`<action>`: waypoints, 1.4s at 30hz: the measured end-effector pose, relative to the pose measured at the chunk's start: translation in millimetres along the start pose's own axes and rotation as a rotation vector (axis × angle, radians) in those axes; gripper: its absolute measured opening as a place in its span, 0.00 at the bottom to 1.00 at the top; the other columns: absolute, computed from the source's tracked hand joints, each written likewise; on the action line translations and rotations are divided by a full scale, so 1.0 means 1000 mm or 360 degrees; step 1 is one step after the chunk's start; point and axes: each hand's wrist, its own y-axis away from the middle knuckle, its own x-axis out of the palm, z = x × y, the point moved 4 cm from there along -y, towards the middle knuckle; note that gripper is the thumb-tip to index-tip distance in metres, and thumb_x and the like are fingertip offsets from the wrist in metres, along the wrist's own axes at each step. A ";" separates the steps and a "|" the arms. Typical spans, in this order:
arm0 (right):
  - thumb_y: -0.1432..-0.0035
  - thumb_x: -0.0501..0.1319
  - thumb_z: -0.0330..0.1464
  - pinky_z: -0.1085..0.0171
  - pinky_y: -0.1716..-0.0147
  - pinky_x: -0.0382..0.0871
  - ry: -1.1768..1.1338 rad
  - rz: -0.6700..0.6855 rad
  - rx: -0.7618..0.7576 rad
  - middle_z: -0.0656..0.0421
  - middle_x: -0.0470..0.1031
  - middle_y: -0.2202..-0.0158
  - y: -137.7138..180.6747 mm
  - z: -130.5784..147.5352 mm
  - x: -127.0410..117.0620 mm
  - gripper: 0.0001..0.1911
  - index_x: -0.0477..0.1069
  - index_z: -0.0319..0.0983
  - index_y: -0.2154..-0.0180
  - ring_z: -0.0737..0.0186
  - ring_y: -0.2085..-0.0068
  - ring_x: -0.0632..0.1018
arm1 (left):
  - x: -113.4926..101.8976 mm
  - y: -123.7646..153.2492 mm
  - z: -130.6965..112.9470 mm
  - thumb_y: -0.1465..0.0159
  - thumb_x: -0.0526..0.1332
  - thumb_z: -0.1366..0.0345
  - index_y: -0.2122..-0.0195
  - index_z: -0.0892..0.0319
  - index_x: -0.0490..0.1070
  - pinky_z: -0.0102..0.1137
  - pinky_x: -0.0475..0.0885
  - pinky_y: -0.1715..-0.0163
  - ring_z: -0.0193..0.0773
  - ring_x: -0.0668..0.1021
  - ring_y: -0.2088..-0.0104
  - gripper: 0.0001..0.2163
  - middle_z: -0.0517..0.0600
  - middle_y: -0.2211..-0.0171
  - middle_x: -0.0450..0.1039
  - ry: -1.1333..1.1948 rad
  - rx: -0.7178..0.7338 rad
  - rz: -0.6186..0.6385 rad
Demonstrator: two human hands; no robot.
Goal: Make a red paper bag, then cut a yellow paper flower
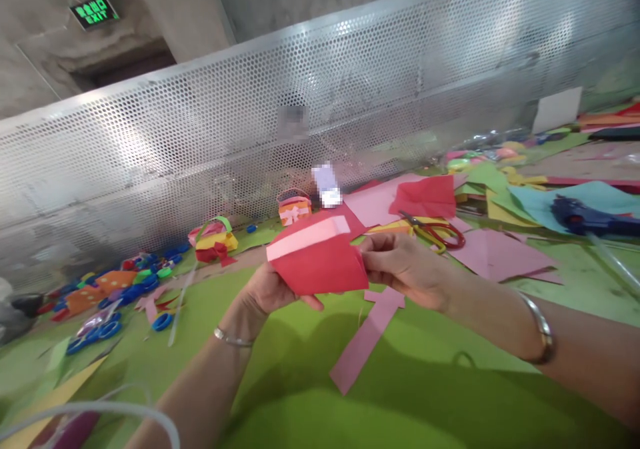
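Above the green tabletop I hold a folded red felt piece (325, 266) with a light pink strip (307, 239) lying across its upper side. My left hand (273, 289) supports it from beneath at the left, its fingers partly hidden by the felt. At the right edge, my right hand (400, 266) pinches the red piece between thumb and fingers. Below it, a T-shaped pink felt cutout (367, 342) lies on the table. Scissors with red and yellow handles (435, 231) rest just beyond my right hand.
Small felt baskets (215, 239) stand behind my hands. Blue scissors (95, 332) and a pile of coloured pieces (130, 282) lie at left. Pink felt sheets (500, 254) and a dark blue glue gun (590, 217) are at right. A perforated metal panel (225, 116) borders the table's back.
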 end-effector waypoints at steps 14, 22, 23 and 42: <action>0.70 0.73 0.30 0.69 0.80 0.52 0.0219 0.0058 -0.0022 0.67 0.67 0.85 0.001 0.008 0.003 0.13 0.70 0.36 0.83 0.75 0.81 0.62 | -0.007 0.003 0.005 0.40 0.59 0.62 0.57 0.60 0.75 0.40 0.78 0.72 0.49 0.81 0.66 0.12 0.55 0.63 0.79 -0.0136 0.0045 -0.0046; 0.66 0.72 0.31 0.69 0.77 0.60 0.0353 0.0258 0.0045 0.64 0.70 0.81 -0.001 0.007 -0.002 0.10 0.75 0.36 0.77 0.73 0.79 0.67 | -0.013 0.002 0.013 0.42 0.61 0.60 0.59 0.61 0.75 0.37 0.78 0.75 0.47 0.81 0.69 0.13 0.55 0.65 0.80 -0.0066 0.0019 -0.0083; 0.65 0.72 0.32 0.68 0.77 0.61 0.0369 0.0281 0.0050 0.63 0.71 0.80 0.000 0.008 -0.002 0.10 0.76 0.36 0.75 0.72 0.78 0.68 | -0.015 0.002 0.014 0.42 0.61 0.60 0.59 0.61 0.75 0.36 0.78 0.75 0.47 0.81 0.69 0.13 0.54 0.65 0.80 -0.0060 0.0019 -0.0090; 0.58 0.65 0.32 0.67 0.81 0.57 0.0782 -0.0036 -0.0203 0.64 0.64 0.86 0.004 0.015 -0.001 0.09 0.68 0.40 0.84 0.70 0.81 0.64 | -0.014 0.000 0.016 0.38 0.54 0.61 0.57 0.60 0.73 0.37 0.75 0.75 0.46 0.80 0.70 0.14 0.52 0.66 0.79 -0.0032 0.0036 -0.0235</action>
